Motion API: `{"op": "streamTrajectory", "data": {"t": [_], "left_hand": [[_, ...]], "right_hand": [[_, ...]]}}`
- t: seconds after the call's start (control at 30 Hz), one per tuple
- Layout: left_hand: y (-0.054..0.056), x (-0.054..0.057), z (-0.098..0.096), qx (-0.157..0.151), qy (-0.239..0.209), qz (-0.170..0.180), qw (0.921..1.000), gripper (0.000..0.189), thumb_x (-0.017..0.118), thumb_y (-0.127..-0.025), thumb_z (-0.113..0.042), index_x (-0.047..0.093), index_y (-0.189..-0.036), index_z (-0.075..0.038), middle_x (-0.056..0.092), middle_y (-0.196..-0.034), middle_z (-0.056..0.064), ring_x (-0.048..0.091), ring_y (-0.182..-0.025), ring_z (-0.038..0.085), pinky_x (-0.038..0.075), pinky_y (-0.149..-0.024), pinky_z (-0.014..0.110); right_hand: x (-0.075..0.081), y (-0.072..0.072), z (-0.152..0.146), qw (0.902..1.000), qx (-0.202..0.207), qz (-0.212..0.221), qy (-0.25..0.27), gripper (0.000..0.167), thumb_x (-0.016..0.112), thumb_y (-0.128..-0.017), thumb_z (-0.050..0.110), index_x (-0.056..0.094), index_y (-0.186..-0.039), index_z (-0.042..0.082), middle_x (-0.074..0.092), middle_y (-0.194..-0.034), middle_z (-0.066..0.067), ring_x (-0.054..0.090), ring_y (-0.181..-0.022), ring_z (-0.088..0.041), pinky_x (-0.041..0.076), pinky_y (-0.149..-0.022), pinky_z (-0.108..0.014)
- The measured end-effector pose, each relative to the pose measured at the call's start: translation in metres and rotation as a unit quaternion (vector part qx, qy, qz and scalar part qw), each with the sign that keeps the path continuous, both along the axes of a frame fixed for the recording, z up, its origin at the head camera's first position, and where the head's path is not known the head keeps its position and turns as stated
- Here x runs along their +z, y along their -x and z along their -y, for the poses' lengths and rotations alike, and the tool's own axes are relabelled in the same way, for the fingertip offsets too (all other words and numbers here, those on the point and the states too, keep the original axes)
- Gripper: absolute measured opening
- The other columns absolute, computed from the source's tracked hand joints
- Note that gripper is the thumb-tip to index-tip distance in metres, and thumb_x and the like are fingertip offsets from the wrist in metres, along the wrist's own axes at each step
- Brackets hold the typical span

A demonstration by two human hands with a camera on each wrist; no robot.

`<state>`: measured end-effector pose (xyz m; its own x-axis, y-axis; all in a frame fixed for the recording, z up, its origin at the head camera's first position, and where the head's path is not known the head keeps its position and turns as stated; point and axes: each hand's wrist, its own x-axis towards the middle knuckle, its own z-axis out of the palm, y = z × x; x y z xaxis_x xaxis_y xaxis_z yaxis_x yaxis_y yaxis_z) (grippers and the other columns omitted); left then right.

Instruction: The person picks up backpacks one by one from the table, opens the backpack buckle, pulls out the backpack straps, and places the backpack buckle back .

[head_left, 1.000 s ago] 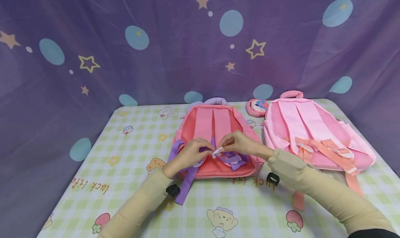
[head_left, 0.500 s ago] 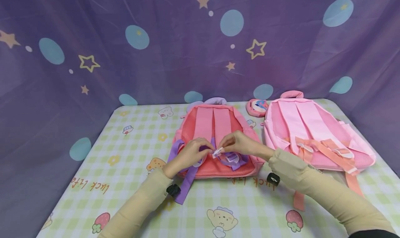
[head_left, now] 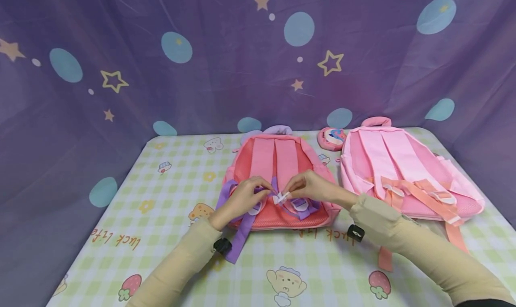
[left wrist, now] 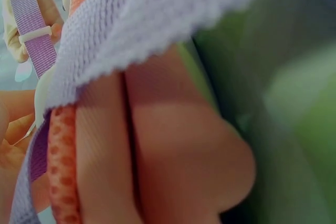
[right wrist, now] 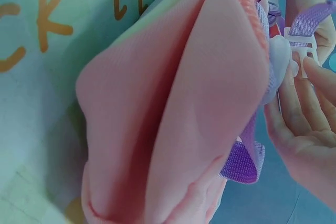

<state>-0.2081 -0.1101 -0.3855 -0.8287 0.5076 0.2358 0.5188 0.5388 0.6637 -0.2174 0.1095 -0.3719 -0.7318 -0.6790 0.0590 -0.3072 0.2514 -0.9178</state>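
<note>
A coral-pink backpack (head_left: 262,215) lies with its shoulder straps upward on the checked table. Over its lower middle, my left hand (head_left: 246,199) and my right hand (head_left: 312,186) meet at a small white plastic buckle (head_left: 281,197). Each hand pinches the buckle or its purple webbing between thumb and fingers. In the right wrist view my right hand (right wrist: 310,124) holds a pronged white buckle piece (right wrist: 303,45) threaded with purple webbing (right wrist: 312,22). Whether the buckle halves are joined cannot be told. In the left wrist view, webbing (left wrist: 131,19) and the bag's side hide much.
A light-pink backpack (head_left: 411,154) with orange straps lies on the right. A small round pink pouch (head_left: 331,139) sits between the bags at the back. One purple strap end (head_left: 239,242) hangs onto the tablecloth (head_left: 161,195). A purple curtain (head_left: 225,74) stands behind.
My right hand has shifted slightly right and down, and the white buckle between the hands has turned a little. Webbing near the right adjuster has dropped, leaving that white adjuster in view.
</note>
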Motion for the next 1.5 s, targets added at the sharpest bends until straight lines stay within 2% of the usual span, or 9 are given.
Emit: {"op": "streamTrajectory", "data": {"t": [0.27, 0.4, 0.67, 1.07, 1.5], "left_hand": [[0.0, -0.001, 0.003, 0.012, 0.001, -0.001, 0.9999, 0.01, 0.059, -0.084, -0.007, 0.066, -0.089, -0.011, 0.061, -0.087, -0.003, 0.057, -0.088, 0.011, 0.047, -0.077, 0.029], [-0.001, 0.0, 0.004, 0.007, -0.007, -0.007, 0.9999, 0.011, 0.058, -0.084, -0.004, 0.066, -0.088, -0.01, 0.061, -0.086, -0.002, 0.057, -0.086, 0.012, 0.047, -0.077, 0.031], [-0.002, 0.0, 0.006, 0.014, -0.007, -0.012, 0.9998, 0.013, 0.057, -0.083, -0.001, 0.066, -0.089, -0.009, 0.06, -0.085, -0.001, 0.057, -0.085, 0.013, 0.047, -0.076, 0.029], [0.0, -0.002, 0.008, 0.008, -0.015, -0.029, 0.9995, 0.014, 0.057, -0.082, 0.002, 0.066, -0.088, -0.007, 0.06, -0.085, 0.001, 0.057, -0.083, 0.014, 0.047, -0.075, 0.029], [0.001, -0.002, 0.012, 0.027, -0.032, -0.041, 0.9983, 0.013, 0.058, -0.081, 0.003, 0.066, -0.088, -0.005, 0.06, -0.086, 0.003, 0.058, -0.083, 0.016, 0.047, -0.075, 0.032]], "right_hand": [[0.001, -0.003, -0.003, 0.9998, -0.008, -0.004, -0.015, 0.011, 0.064, -0.078, 0.002, 0.066, -0.088, -0.004, 0.067, -0.085, -0.012, 0.063, -0.081, -0.015, 0.05, -0.071, -0.025], [0.0, -0.003, -0.004, 0.9999, -0.003, -0.004, -0.017, 0.012, 0.064, -0.079, 0.002, 0.066, -0.088, -0.004, 0.067, -0.085, -0.012, 0.063, -0.082, -0.014, 0.05, -0.071, -0.025], [-0.002, -0.004, -0.005, 1.0, 0.003, 0.001, -0.006, 0.011, 0.064, -0.078, 0.003, 0.066, -0.087, -0.003, 0.067, -0.085, -0.012, 0.063, -0.082, -0.015, 0.05, -0.071, -0.025], [-0.003, -0.004, -0.007, 0.9999, 0.013, 0.007, 0.008, 0.011, 0.063, -0.078, 0.001, 0.065, -0.087, -0.006, 0.067, -0.084, -0.015, 0.063, -0.08, -0.014, 0.05, -0.07, -0.026], [-0.003, -0.006, -0.006, 0.9995, 0.028, 0.014, 0.004, 0.011, 0.063, -0.078, -0.001, 0.065, -0.088, -0.006, 0.066, -0.085, -0.014, 0.062, -0.081, -0.014, 0.05, -0.072, -0.026]]}}
